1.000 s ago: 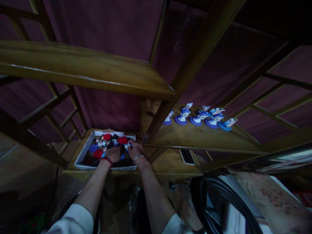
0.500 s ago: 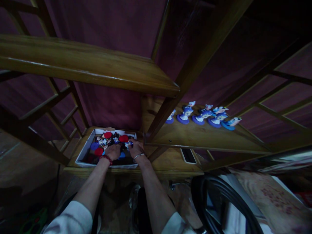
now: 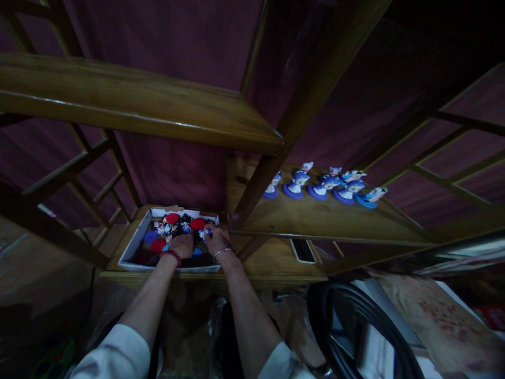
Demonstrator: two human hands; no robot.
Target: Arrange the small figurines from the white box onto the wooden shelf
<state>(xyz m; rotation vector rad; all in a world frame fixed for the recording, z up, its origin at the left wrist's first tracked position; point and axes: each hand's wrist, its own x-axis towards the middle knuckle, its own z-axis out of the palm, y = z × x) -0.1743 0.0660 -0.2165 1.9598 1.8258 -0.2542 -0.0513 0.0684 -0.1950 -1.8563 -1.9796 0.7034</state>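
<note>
Both my hands reach into a shallow white cardboard box (image 3: 132,243) on the lower wooden shelf. Small figurines with red, purple and blue round bases lie jumbled inside it. My right hand (image 3: 216,239) is at the box's right side, its fingers closed around a small white and purple figurine (image 3: 204,232). My left hand (image 3: 181,246), with a red bead bracelet at the wrist, is over the middle of the pile. Its fingers point down among the figurines and are hidden by the back of the hand. A red base (image 3: 198,223) lies just behind my right hand's figurine.
On the raised shelf to the right stand several figurines (image 3: 324,187) on purple and blue bases. A phone (image 3: 303,251) lies on the lower shelf. A wooden post (image 3: 258,189) and beam (image 3: 138,113) frame the space. Black coiled hose (image 3: 315,316) sits at the lower right.
The whole view has shifted slightly, so the shelf appears a little further left. Both hands stay in the box, and the right one keeps the small figurine.
</note>
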